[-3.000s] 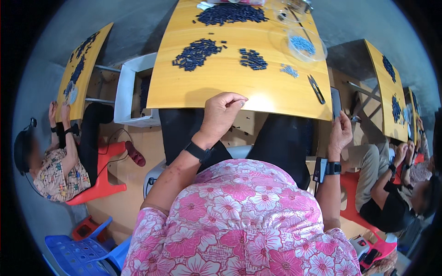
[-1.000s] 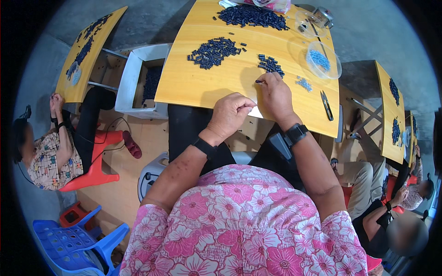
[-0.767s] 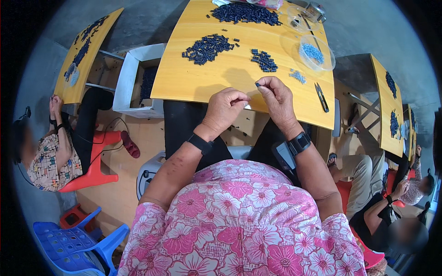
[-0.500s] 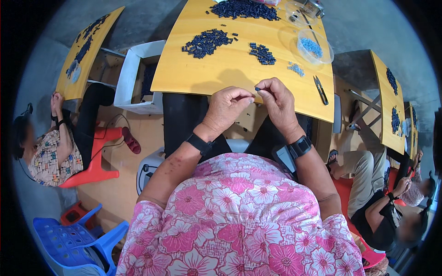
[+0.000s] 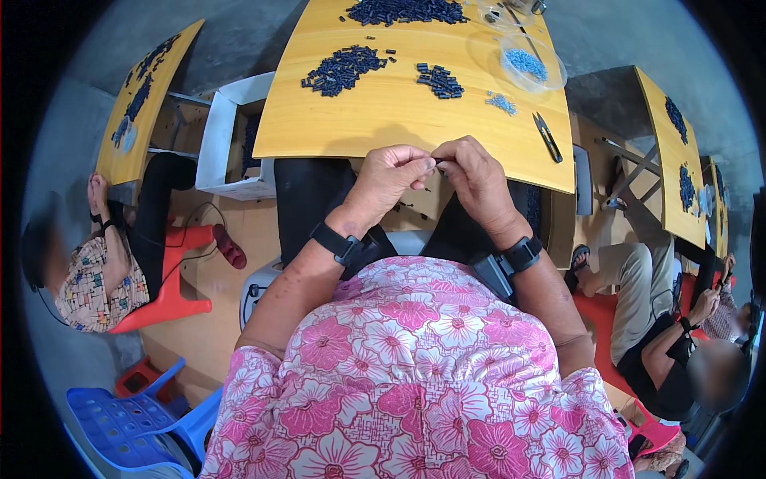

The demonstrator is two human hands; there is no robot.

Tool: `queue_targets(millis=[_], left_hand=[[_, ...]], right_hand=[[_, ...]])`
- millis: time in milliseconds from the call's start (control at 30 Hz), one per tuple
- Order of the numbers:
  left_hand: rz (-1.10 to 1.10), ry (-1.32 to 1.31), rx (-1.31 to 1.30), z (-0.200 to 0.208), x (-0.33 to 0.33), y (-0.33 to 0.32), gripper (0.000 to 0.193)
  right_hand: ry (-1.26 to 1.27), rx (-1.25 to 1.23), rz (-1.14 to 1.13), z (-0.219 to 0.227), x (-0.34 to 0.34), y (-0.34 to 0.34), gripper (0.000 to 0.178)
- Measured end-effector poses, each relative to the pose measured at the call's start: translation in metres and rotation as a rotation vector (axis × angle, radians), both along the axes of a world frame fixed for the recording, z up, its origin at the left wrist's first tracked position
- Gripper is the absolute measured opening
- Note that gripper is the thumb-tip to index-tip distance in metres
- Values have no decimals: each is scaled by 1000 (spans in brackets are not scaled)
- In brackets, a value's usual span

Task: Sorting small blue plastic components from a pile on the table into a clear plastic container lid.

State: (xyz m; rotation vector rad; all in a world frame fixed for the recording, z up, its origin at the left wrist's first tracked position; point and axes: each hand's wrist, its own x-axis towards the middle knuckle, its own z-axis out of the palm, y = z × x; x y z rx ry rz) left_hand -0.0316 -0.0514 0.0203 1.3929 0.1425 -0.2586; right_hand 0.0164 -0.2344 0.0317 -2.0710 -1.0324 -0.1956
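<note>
Over the near edge of the yellow table [image 5: 319, 132], my two hands meet at the fingertips. My right hand [image 5: 476, 180] is closed in a pinch on a small dark cylindrical piece, mostly covered by the fingers now. My left hand [image 5: 388, 180] is pinched against it; what its fingertips hold, if anything, is hidden. Beyond the hands lie a small pile of dark cylindrical pieces [image 5: 439, 82] and a larger pile [image 5: 345, 72] to its left. A few small pale-blue pieces [image 5: 501, 102] lie right of the small pile.
Black thread snips [image 5: 547, 137] lie at the table's right edge. A clear round tub [image 5: 554, 76] holds pale-blue pieces. A big dark heap [image 5: 407, 11] covers the far end. A white box [image 5: 215, 148] stands left of the table. Other people sit at tables on both sides.
My hands have come together; the right fingertips, with the dark piece, now touch the left ones. The view has shifted slightly, so the table appears a little higher and further left.
</note>
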Motion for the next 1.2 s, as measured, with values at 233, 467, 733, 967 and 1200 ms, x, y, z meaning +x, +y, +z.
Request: queue_targets(millis=[233,467,733,967,1200], left_hand=[[7,11,-130,2,-3,-3,18],[-11,-18,-133,-3,-1,-3,18],[-40,-139,21,-5,3,3,16],[-149,-173,106,-3,8,11,18],[-112,-179,32,-4,11,6,15]], right_hand=[[467,304,-96,-3,-8,1,14],[467,305,-86,-1,-6,1,13],[413,250,-74,-1,-2,0,11],[444,295,-32,1,0,-1,14],[673,395,-61,-5,1,-3,15]])
